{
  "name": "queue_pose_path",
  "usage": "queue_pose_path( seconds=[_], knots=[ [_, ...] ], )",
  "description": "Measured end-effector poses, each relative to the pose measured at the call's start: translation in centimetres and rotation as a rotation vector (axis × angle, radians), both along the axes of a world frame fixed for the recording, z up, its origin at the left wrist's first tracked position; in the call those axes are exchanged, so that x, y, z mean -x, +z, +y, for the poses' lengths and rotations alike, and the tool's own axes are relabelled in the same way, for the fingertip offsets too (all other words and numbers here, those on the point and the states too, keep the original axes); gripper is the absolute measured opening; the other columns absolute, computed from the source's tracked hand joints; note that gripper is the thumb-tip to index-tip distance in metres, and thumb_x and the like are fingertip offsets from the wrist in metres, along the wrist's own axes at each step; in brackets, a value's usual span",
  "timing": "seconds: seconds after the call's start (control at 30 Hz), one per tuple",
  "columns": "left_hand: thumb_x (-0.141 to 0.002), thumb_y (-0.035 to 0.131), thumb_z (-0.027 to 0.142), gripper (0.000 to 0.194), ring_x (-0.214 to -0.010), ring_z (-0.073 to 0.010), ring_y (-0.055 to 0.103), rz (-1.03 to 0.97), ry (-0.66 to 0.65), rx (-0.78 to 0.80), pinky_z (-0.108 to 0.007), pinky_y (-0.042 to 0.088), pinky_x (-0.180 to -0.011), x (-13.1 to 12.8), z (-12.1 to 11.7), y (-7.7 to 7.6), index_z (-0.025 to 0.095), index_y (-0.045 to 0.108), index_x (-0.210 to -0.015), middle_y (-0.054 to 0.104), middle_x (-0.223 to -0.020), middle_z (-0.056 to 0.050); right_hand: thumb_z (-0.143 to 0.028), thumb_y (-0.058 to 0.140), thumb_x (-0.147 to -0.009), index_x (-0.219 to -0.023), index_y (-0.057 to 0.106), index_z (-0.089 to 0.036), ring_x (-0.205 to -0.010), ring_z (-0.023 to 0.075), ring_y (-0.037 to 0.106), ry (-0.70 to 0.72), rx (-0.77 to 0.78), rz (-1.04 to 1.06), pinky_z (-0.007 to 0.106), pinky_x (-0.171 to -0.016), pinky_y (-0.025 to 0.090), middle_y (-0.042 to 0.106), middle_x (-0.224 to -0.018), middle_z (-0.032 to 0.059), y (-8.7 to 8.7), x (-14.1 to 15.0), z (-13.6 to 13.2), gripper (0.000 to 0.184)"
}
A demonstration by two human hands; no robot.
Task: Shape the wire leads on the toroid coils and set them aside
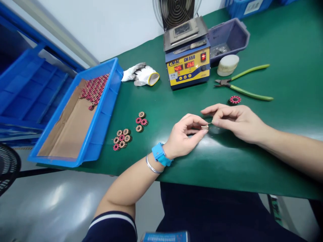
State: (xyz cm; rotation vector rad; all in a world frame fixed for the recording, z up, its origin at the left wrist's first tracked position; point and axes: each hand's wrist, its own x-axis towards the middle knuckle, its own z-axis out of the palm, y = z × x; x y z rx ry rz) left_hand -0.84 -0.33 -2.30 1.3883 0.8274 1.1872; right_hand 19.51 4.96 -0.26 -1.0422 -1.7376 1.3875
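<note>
Between the thumb and fingers of my left hand (185, 134) is a small copper-wound coil (205, 127), seen edge-on and partly covered by the fingertips. My right hand (233, 119) is closed in a pinch on a thin wire end (210, 123) at the coil's right side. Just beyond the right hand lies a red-and-black wound coil (235, 99). To the left of my left hand, several coils, copper and red, lie in two clusters, a smaller one (141, 114) and a larger one (121, 137).
A blue bin (101, 134) with cardboard and rows of coils stands left. Behind are white gloves (143, 74), a solder pot (188, 62) with lit displays, a purple tray (237, 35), a round white container (228, 64) and green-handled cutters (248, 92). A fan (178, 11) stands behind.
</note>
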Motion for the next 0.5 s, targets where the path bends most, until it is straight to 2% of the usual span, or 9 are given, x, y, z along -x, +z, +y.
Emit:
queue_pose_path(
  seconds=[0.07,0.13,0.2,0.33,0.5],
  knots=[
    [-0.090,0.073,0.025,0.016,-0.089,-0.0097,0.068,0.003,0.008,-0.009,-0.018,0.062,-0.079,0.1,0.0,-0.1,0.016,0.067,-0.101,0.059,-0.105,-0.004,-0.051,0.086,-0.071,-0.063,0.073,-0.024,-0.110,0.0299,0.068,-0.148,0.109,0.122,0.049,-0.103,0.051,0.075,-0.111,0.0055,-0.2,0.0,0.2,0.031],
    [-0.090,0.074,0.024,0.017,-0.090,-0.0093,0.068,0.006,0.026,-0.003,-0.016,0.061,-0.078,0.1,0.0,-0.1,0.017,0.066,-0.102,0.060,-0.104,-0.004,-0.050,0.088,-0.069,-0.066,0.074,-0.026,-0.113,0.0296,0.067,-0.232,0.167,0.204,0.048,-0.105,0.051,0.076,-0.110,0.0044,-0.3,-0.1,0.3,0.028],
    [-0.089,0.075,0.025,0.019,-0.090,-0.0096,0.068,0.007,0.044,0.012,-0.016,0.061,-0.077,0.1,0.0,-0.1,0.018,0.065,-0.104,0.061,-0.101,-0.004,-0.048,0.088,-0.071,-0.073,0.076,-0.027,-0.110,0.0281,0.068,-0.189,0.132,0.198,0.047,-0.102,0.053,0.076,-0.111,0.0042,-0.2,-0.1,0.2,0.024],
    [-0.087,0.077,0.027,0.028,-0.093,-0.0121,0.069,-0.007,0.042,0.054,-0.017,0.062,-0.077,0.1,0.1,-0.3,0.018,0.062,-0.110,0.067,-0.099,-0.005,-0.039,0.083,-0.080,-0.087,0.079,-0.026,-0.101,0.0246,0.070,0.000,-0.068,0.073,0.042,-0.094,0.058,0.074,-0.114,0.0063,-0.1,0.1,-0.7,0.015],
    [-0.085,0.079,0.024,0.037,-0.096,-0.0124,0.071,-0.031,0.036,0.055,-0.018,0.064,-0.079,0.1,0.0,-0.7,0.018,0.063,-0.117,0.064,-0.109,-0.006,-0.038,0.076,-0.088,-0.085,0.078,-0.024,-0.097,0.0234,0.071,0.014,-0.175,0.021,0.040,-0.089,0.060,0.073,-0.110,0.0077,-0.2,0.3,-1.0,0.014]
  ],
)
